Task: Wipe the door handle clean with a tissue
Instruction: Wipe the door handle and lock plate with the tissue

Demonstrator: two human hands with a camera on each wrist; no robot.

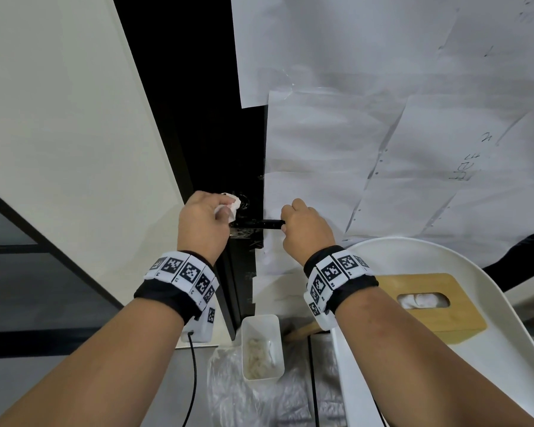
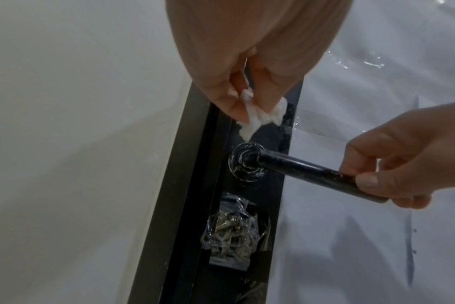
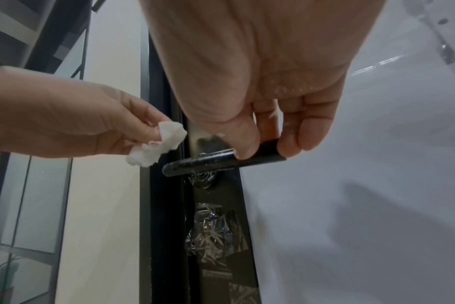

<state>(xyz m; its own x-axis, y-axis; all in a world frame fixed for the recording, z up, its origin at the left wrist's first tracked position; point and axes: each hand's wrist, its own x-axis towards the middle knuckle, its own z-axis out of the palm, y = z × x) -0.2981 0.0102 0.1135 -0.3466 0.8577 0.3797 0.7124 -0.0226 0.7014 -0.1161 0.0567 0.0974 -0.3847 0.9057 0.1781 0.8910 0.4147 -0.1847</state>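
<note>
A black lever door handle (image 1: 259,224) (image 2: 307,171) (image 3: 210,163) sticks out from a black door edge, with pale specks on its bar. My right hand (image 1: 302,224) (image 2: 392,174) (image 3: 268,144) pinches the handle's free end between thumb and fingers. My left hand (image 1: 207,220) (image 2: 247,86) (image 3: 91,127) holds a crumpled white tissue (image 1: 232,208) (image 2: 257,117) (image 3: 156,144) just above and left of the handle's round base (image 2: 247,164). The tissue hangs apart from the bar.
White paper sheets (image 1: 383,118) are taped over the door. Crinkled clear tape (image 2: 231,230) covers the lock plate below the handle. A white chair (image 1: 490,349) at the right bears a wooden tissue box (image 1: 429,303). A small white bin (image 1: 261,346) stands on the floor below.
</note>
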